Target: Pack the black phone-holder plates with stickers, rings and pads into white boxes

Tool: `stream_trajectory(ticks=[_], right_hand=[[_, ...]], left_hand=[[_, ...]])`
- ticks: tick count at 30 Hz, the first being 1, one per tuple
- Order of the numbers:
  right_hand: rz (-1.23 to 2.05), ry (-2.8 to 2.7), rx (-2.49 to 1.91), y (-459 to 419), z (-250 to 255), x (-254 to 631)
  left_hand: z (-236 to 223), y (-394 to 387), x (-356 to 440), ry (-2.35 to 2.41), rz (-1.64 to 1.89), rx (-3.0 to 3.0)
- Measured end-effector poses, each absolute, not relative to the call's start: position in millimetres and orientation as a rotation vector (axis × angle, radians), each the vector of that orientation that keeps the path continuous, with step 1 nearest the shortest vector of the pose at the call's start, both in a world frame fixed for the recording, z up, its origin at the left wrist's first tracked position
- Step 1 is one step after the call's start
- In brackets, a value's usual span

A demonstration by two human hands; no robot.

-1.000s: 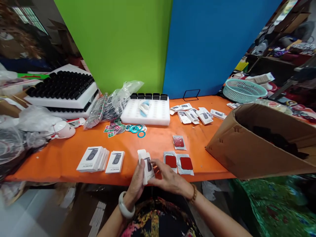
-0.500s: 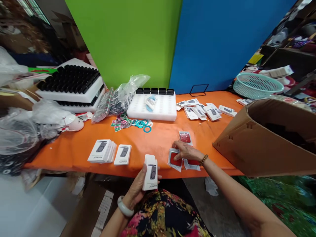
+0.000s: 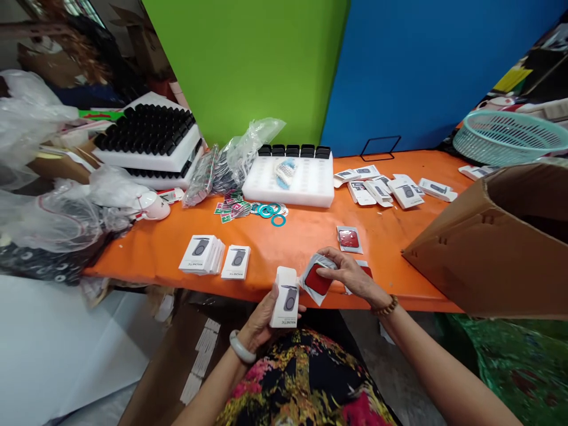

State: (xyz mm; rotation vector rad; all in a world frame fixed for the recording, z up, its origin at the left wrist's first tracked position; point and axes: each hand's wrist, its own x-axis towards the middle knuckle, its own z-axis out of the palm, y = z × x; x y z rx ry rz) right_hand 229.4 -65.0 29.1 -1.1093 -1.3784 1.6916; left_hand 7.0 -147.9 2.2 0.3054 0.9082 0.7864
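Note:
My left hand [image 3: 263, 319] is closed around a small white box [image 3: 284, 300] printed "MAGNETIC", its top flap up, held over the table's front edge. Between the fingers and thumb of my right hand [image 3: 348, 273] is a clear bag with a flat red item [image 3: 318, 280], tilted just right of the box. Two more bagged red items rest on the orange table: one farther back [image 3: 349, 239], the other [image 3: 364, 270] partly covered by my right hand. Left of the box lie a stack of printed white boxes [image 3: 199, 254] and a smaller pile [image 3: 236, 262].
Loose white boxes [image 3: 406, 191] lie at the back right, before a black wire stand [image 3: 380, 149]. An open cardboard carton [image 3: 465, 254] stands at right, a teal basket [image 3: 510, 137] behind it. A white foam tray [image 3: 288, 188] holds black pieces; teal rings [image 3: 278, 220] lie before it.
My right hand has lifted one bagged red item off the table and brought it left, close to the box. My left hand still holds the box. The camera view has shifted.

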Motion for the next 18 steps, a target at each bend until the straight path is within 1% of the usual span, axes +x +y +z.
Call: stream_trajectory(ticks=[6, 8, 13, 18], right_hand=[[1.301, -1.216, -1.099, -84, 38, 199], [1.236, -1.224, -1.087, -90, 35, 190], [1.287, -1.473, -1.138, -99, 31, 192], [1.419, -1.866, -1.180, -100, 47, 208]], left_hand=[[-6, -154, 12, 0.709, 0.709, 0.306], [-9, -156, 14, 0.633, 0.706, 0.331], [-16, -160, 15, 0.552, 0.672, 0.358], [-23, -166, 21, 0.559, 0.630, 0.407]])
